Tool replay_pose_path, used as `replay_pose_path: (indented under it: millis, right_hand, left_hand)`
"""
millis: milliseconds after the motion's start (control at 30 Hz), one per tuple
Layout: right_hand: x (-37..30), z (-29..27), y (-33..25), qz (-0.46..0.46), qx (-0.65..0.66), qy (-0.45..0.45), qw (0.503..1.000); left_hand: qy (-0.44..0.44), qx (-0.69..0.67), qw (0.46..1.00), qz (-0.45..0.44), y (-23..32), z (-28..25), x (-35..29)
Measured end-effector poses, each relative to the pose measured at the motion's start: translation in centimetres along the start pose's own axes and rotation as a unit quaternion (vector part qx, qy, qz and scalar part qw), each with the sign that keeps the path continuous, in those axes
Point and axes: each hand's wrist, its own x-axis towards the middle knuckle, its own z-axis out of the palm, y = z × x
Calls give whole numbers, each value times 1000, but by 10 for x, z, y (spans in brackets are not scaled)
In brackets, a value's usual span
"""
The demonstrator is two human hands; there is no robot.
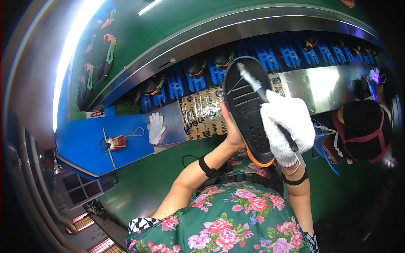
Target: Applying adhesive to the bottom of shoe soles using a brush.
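A black shoe sole (249, 99) with an orange edge at its heel is held up in front of me, its grooved and dotted face toward me. My left hand (234, 134), bare, grips its left side, with fingers hidden behind. A white knit glove covers my right hand (289, 128), closed around a slim stick-like tool (252, 80) with a whitish front part and dark handle. The tool lies over the toe half of the sole. Whether its tip touches the surface, I cannot tell.
Beyond the sole runs a line with blue racks (196, 80), some bearing shoe parts. A loose white glove (156, 127) lies left, beside a blue board (84, 145) carrying a small red can-like item (117, 142). At right another person (363, 130) is near the metal counter (299, 86).
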Motion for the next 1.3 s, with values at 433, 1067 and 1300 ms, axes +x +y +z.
replay_pose_path:
  millis: [433,1067,1300]
  right_hand:
    - [-29,2,13,6,50,-90,995]
    - [-47,4,16,44,118,-86,988]
    - [-52,12,18,54,135,-20,989]
  left_hand:
    - [72,219,972,-38,11,-16,2]
    - [7,162,976,-145,23,0,22]
    - [-24,146,981,-124,29,7,29]
